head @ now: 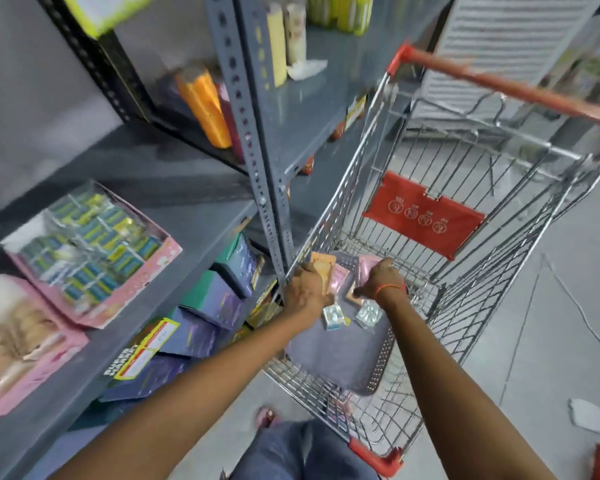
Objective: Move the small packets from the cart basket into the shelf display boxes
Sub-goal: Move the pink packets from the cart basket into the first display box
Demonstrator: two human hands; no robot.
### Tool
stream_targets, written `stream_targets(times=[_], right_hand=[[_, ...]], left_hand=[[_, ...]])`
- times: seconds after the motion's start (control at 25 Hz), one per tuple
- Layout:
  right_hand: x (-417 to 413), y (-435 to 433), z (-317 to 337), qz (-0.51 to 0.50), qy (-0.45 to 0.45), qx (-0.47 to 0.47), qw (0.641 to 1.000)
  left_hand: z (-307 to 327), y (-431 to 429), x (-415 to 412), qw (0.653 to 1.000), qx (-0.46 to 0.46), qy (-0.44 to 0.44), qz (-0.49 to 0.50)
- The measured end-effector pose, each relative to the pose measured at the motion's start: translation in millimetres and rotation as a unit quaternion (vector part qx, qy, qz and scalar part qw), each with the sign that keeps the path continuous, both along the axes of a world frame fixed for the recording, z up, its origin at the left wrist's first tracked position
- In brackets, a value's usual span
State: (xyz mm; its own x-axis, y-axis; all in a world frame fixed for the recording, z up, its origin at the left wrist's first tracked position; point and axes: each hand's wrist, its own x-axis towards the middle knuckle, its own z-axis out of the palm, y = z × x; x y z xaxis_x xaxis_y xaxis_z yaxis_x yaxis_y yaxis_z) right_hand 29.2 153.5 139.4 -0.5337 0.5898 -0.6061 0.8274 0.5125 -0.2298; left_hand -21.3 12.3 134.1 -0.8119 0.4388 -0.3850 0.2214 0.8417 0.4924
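Both hands are down in the basket (347, 351) inside the cart (465, 216). The left hand (307, 289) is closed around an orange packet (323, 268), and the right hand (381, 277) pinches a pink one (368, 268). Two silvery packets (350, 317) lie loose on the basket floor. I'd gather same-colour packets into one stack first, then carry them across to the pink display boxes (94, 251) on the shelf (201, 230). The only readable writing is "NO" on the cart's red flap (423, 216); everything else is too blurred.
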Motion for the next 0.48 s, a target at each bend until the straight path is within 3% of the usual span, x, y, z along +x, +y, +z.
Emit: stream_targets(times=[0.2, 0.48], right_hand=[[-51, -31, 95, 0.120, 0.068, 0.044, 0.989], [-96, -141, 175, 0.275, 0.171, 0.055, 0.945]], left_hand=[[90, -39, -23, 0.986, -0.022, 0.161, 0.037], [163, -158, -39, 0.950, -0.032, 0.249, 0.185]])
